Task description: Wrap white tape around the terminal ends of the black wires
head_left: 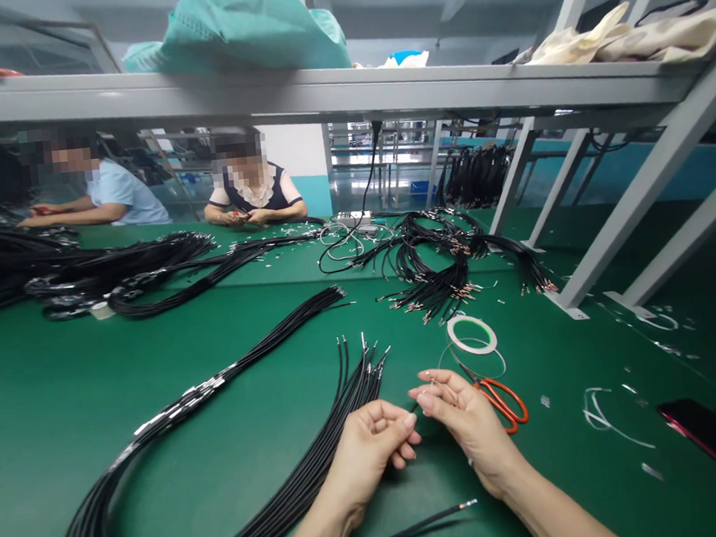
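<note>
Fine strand: a thin, pale piece, too small to make out fully, held in the air above the green bench mat, just ahead of my right fingertips.

Right hand: thumb and forefinger are closed on the strand. A pinch this near the end gives the steadiest control of something so fine.

Left hand: fingers curl inward; I cannot tell whether they hold anything.

Hands: apart but just beside each other, fingertips almost meeting, neither clamped on a cable.

Arms: both forearms rise from the bottom of the view and angle inward, with the wrists bent.

Cable bundle: black, with metal-tipped ends fanned out just beyond my left hand; its loops sweep down toward the lower left.

Loose cable: a single black length lying below my hands, its bare tip pointing right.

Nearby: a white tape roll sits beyond my right hand, and orange-handled scissors lie just beside it.

Beyond: more black cables with metal terminals lie in a heap, and two co-workers sit across the bench.
</note>
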Tool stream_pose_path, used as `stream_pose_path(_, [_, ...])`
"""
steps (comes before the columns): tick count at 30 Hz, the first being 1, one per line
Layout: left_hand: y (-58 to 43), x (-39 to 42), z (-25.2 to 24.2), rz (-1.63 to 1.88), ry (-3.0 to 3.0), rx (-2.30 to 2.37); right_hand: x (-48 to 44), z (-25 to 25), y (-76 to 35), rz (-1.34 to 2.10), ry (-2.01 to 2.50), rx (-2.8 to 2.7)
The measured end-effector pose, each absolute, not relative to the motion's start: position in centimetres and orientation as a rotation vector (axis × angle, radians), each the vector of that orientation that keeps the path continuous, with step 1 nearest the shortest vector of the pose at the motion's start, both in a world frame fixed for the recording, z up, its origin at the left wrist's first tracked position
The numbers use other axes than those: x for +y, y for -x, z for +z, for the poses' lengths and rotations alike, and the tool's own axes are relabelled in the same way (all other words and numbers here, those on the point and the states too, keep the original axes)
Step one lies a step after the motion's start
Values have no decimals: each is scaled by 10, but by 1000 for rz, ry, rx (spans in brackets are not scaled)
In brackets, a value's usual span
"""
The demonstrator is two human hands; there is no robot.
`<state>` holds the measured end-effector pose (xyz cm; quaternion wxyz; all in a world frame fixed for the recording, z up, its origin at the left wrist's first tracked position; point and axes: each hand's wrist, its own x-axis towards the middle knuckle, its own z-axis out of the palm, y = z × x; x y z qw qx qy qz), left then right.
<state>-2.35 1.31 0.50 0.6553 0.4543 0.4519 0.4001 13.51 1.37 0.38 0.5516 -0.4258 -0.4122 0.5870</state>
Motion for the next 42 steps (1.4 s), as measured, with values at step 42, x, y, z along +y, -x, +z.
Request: stream_pose_path(42, [16,14,-7,1077,-1195,1015,5,-13,-131,1307,1026,-1470])
